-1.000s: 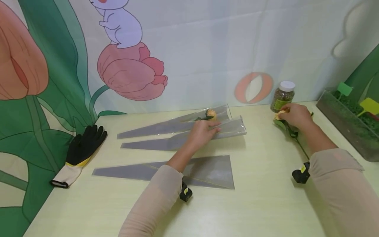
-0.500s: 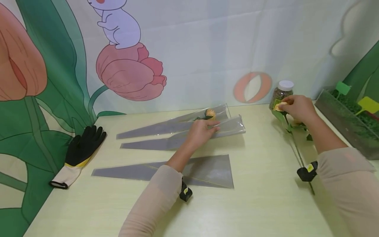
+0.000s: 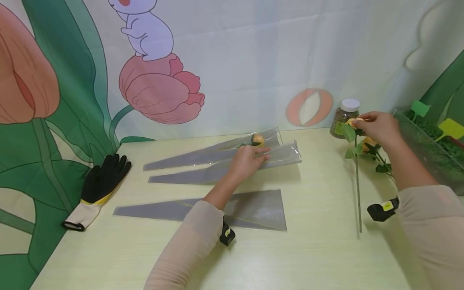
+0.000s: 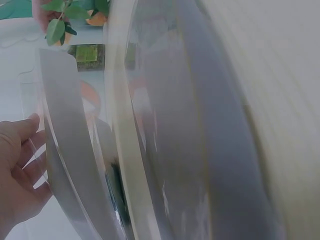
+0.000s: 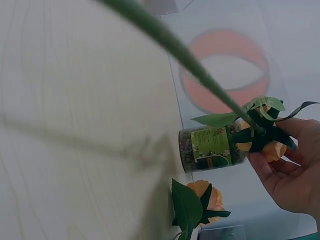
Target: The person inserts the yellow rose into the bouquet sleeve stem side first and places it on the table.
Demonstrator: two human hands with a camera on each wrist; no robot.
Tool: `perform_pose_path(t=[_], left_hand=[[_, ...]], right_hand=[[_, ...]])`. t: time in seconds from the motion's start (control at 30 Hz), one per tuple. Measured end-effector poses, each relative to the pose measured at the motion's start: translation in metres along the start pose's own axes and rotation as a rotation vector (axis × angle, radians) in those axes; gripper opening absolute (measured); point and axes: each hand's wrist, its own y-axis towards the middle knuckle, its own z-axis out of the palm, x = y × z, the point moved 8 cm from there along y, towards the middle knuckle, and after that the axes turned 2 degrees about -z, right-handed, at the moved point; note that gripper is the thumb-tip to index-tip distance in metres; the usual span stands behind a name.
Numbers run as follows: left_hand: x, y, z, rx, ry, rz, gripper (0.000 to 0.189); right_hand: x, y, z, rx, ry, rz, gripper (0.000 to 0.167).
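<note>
My left hand [image 3: 247, 161] pinches the wide end of a clear plastic flower sleeve [image 3: 286, 155]; in the left wrist view, thumb and fingers [image 4: 31, 172] are at the sleeve's edge. Right behind it another sleeve [image 3: 181, 159] lies with a yellow-orange rose [image 3: 258, 139] inside. On the right, my right hand [image 3: 380, 127] holds a second rose [image 5: 272, 150] by its bloom, its long green stem [image 3: 358, 181] hanging toward me. Below that hand a further orange rose [image 3: 369, 144] lies on the table. A flat sleeve [image 3: 259, 207] lies nearer me, partly behind my left forearm.
A white-lidded jar [image 3: 344, 119] stands at the back right, close behind the held rose. Right of it is a clear planter box [image 3: 402, 131] with greenery and small coloured tags. A black-and-white work glove [image 3: 99, 189] lies at the table's left edge.
My right hand has lifted a rose and shifted slightly right, its stem swinging toward upright and apart from the rose left on the table. The left hand has stayed put on the sleeve.
</note>
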Motion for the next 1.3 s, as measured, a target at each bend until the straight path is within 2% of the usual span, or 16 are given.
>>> perform_pose_path(t=[0.37,0.63,0.8,0.93,1.07,1.3], left_hand=[[0.001,0.0,0.002,0.008,-0.014,-0.016,0.028],[0.001,0.0,0.002,-0.002,-0.026,-0.011,0.028],[0.003,0.0,0.001,-0.013,-0.052,-0.017,0.028],[0.003,0.0,-0.001,-0.013,-0.05,-0.02,0.028],[0.003,0.001,-0.001,-0.007,-0.045,-0.031,0.028],[0.002,0.001,0.0,0.012,-0.035,-0.036,0.028]], right_hand=[[0.0,-0.008,-0.006,-0.031,0.128,0.053,0.086],[-0.003,-0.01,-0.012,-0.129,0.236,0.076,0.079],[-0.008,-0.012,-0.018,-0.198,0.369,0.119,0.075],[-0.011,-0.015,-0.023,-0.249,0.479,0.133,0.057],[-0.014,-0.018,-0.027,-0.281,0.635,0.127,0.036],[-0.027,-0.02,-0.032,-0.367,0.948,0.155,0.031]])
